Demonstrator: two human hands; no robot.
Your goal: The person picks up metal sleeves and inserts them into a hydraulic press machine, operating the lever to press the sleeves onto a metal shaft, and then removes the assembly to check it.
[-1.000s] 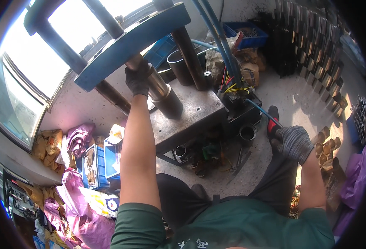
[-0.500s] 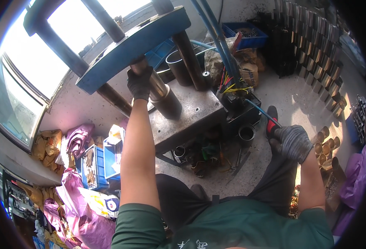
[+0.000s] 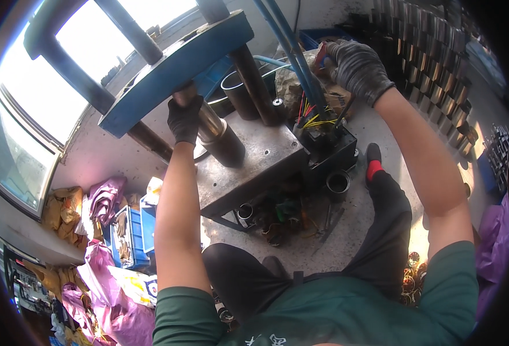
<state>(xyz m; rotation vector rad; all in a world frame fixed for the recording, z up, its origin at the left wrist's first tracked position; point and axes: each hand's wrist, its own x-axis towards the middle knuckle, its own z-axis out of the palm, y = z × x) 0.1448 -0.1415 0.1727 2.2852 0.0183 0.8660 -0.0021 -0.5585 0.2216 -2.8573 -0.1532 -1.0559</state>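
In front of me stands a press with a thick blue crossbeam on round steel columns. A dark sleeve stands on its steel table, with a shiny steel cylinder rising from it toward the beam. My left hand, in a black glove, is closed around the upper part of that cylinder, just below the beam. My right hand, in a grey glove, is raised at the upper right and closed on a pump lever. Most of the lever is hidden by the hand and forearm.
Coloured wires spread over the black pump unit right of the table. Metal tubes are stacked at the far right. Blue crates and purple bags lie at left. A ring-shaped part sits on the floor.
My right hand has swung the lever up and away, from beside my knee to the upper right. My left hand stays on the cylinder. The view has shifted slightly.
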